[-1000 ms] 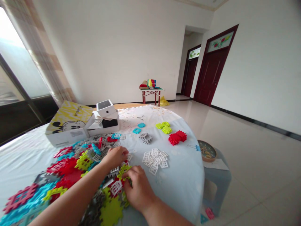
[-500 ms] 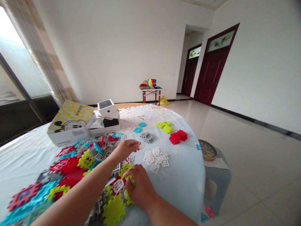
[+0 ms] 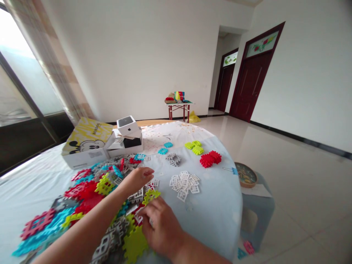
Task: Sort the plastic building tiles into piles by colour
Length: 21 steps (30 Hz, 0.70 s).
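A heap of interlocking plastic tiles (image 3: 90,190) in red, blue, lime, grey and white covers the left of a round table (image 3: 214,205) with a pale cloth. My left hand (image 3: 137,178) reaches over the heap's right edge, fingers bent down onto small white and grey tiles. My right hand (image 3: 159,227) rests nearer me, fingers curled on a small white tile beside a lime tile (image 3: 150,195). Sorted groups lie to the right: white tiles (image 3: 184,182), grey (image 3: 173,159), red (image 3: 210,159), lime (image 3: 194,147) and blue (image 3: 165,147).
A yellow cartoon-printed box (image 3: 86,141) and stacked white boxes (image 3: 127,135) stand at the table's back left. A grey stool (image 3: 257,205) bearing a round clock (image 3: 245,174) stands right of the table. A small red-legged table (image 3: 179,106) and dark red doors (image 3: 251,80) are further off.
My left hand went out toward the white group, then drew back over the heap's edge. My right hand slid slightly nearer me. The view shifted a little to the left.
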Each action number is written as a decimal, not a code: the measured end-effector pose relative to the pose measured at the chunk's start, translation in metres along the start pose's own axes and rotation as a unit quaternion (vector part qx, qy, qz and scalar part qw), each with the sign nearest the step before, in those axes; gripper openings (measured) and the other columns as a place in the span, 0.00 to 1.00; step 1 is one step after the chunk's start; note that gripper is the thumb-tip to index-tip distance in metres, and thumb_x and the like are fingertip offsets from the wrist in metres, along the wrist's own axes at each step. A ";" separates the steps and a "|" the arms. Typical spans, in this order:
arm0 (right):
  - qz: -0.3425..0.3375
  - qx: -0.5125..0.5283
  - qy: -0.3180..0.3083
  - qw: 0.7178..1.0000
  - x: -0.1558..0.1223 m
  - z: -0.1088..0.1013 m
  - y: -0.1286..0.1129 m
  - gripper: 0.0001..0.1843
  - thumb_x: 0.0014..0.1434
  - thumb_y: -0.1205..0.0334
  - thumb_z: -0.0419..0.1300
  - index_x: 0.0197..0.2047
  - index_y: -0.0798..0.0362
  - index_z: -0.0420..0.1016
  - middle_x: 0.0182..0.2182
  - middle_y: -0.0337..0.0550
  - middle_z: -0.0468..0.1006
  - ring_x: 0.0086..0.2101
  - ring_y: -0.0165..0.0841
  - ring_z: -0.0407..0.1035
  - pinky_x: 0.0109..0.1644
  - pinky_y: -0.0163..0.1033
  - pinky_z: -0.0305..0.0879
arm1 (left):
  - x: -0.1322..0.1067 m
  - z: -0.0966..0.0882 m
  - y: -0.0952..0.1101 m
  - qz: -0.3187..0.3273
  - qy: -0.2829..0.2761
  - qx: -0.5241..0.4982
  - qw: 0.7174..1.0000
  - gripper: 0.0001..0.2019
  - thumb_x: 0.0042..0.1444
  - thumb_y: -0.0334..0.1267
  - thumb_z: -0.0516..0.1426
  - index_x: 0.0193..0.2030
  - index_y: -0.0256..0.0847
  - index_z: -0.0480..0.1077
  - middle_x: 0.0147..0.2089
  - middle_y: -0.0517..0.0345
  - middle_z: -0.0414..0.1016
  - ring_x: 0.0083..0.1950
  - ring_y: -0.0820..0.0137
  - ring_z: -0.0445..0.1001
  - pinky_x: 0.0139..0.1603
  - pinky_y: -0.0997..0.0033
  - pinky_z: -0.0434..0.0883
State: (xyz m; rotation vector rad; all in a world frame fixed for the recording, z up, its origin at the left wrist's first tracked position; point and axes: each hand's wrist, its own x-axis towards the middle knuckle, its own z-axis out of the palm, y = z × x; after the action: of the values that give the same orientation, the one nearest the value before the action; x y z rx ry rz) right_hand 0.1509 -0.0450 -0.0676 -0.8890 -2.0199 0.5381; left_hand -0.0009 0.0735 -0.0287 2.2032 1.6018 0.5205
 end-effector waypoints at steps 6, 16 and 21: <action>-0.036 -0.030 -0.008 0.999 -0.005 0.000 -0.012 0.10 0.52 0.72 0.54 0.38 0.52 0.71 0.34 0.42 0.71 0.39 0.33 0.63 0.47 0.39 0.60 | -0.007 -0.001 0.007 0.011 -0.021 0.086 0.996 0.18 0.50 0.45 0.51 0.45 0.41 0.72 0.47 0.53 0.75 0.49 0.64 0.70 0.49 0.68 0.64; 0.087 -0.038 0.115 0.989 0.007 -0.038 0.019 0.11 0.53 0.74 0.51 0.37 0.55 0.72 0.31 0.44 0.73 0.34 0.32 0.67 0.39 0.35 0.63 | 0.003 0.017 0.010 0.014 -0.036 0.150 0.988 0.16 0.42 0.39 0.57 0.41 0.46 0.73 0.39 0.55 0.76 0.44 0.62 0.70 0.51 0.60 0.57; 0.117 -0.045 0.054 0.991 -0.002 -0.034 0.024 0.12 0.54 0.72 0.51 0.38 0.55 0.73 0.32 0.44 0.77 0.34 0.31 0.70 0.38 0.33 0.64 | 0.000 0.008 0.011 0.005 -0.006 0.112 0.994 0.09 0.45 0.41 0.54 0.30 0.42 0.74 0.31 0.57 0.74 0.37 0.66 0.69 0.43 0.67 0.60</action>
State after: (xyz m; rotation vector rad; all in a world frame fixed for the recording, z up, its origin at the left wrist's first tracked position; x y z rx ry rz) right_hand 0.1889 -0.0292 -0.0652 -1.1941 -1.8652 0.5166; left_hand 0.0117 0.0701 -0.0300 2.3698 1.7182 0.3432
